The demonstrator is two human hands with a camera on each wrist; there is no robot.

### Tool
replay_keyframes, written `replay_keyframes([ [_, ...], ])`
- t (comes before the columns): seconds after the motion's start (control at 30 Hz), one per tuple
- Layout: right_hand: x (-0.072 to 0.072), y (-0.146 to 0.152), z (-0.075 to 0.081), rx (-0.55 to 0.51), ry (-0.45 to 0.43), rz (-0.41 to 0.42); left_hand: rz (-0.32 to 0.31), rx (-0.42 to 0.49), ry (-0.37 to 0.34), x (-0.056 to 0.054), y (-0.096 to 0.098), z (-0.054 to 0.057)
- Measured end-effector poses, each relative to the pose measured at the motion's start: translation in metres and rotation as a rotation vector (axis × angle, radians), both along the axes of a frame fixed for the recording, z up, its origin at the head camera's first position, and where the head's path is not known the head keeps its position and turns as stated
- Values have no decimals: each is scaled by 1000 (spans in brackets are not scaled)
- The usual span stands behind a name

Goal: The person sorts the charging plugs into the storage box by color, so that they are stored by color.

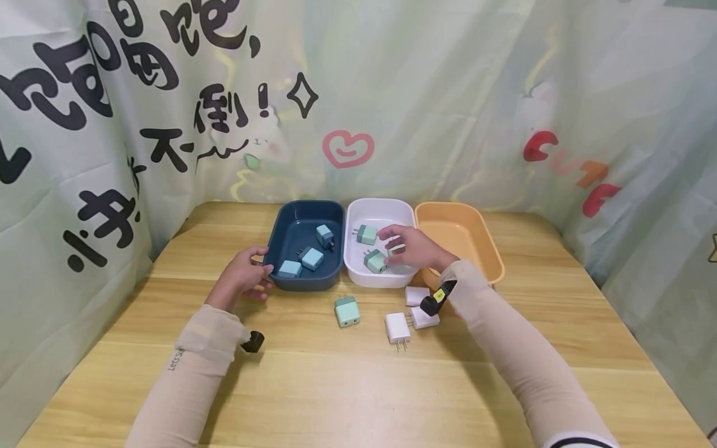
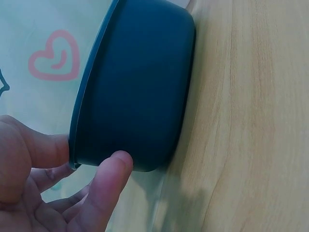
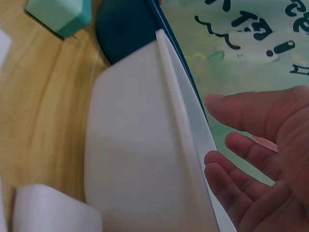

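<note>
My left hand (image 1: 243, 274) touches the left rim of the navy bin (image 1: 305, 283), its fingertips against the rim and outer wall in the left wrist view. Inside that bin lie three light-blue plug chargers (image 1: 311, 257). Over the right part of the white bin (image 1: 364, 277) is my right hand (image 1: 414, 247), fingers spread and holding nothing. Mint-green plug chargers (image 1: 376, 261) lie in the white bin, one partly hidden under the fingers. Another mint-green charger (image 1: 347, 311) sits on the table in front of the bins.
To the right stands an orange bin (image 1: 459, 239), partly behind my right wrist. Three white plug chargers (image 1: 398, 328) lie on the wooden table (image 1: 358, 392) in front of the white bin, near my right forearm. A printed curtain (image 1: 437, 124) hangs behind the table.
</note>
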State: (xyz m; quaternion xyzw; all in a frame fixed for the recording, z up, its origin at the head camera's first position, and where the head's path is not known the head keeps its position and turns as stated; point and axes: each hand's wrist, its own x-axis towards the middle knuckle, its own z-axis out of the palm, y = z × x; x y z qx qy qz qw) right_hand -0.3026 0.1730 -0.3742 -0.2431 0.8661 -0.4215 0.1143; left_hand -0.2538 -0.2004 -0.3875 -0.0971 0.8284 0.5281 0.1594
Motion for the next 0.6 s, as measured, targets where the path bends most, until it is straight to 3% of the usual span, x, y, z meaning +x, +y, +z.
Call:
replay_keyframes([
  [0.43,26,-11,6,-45,-47,105,5,9,4,0,1,1],
  [0.6,35,-17,5,-119,-59,140,9,3,-1,0,1,1],
])
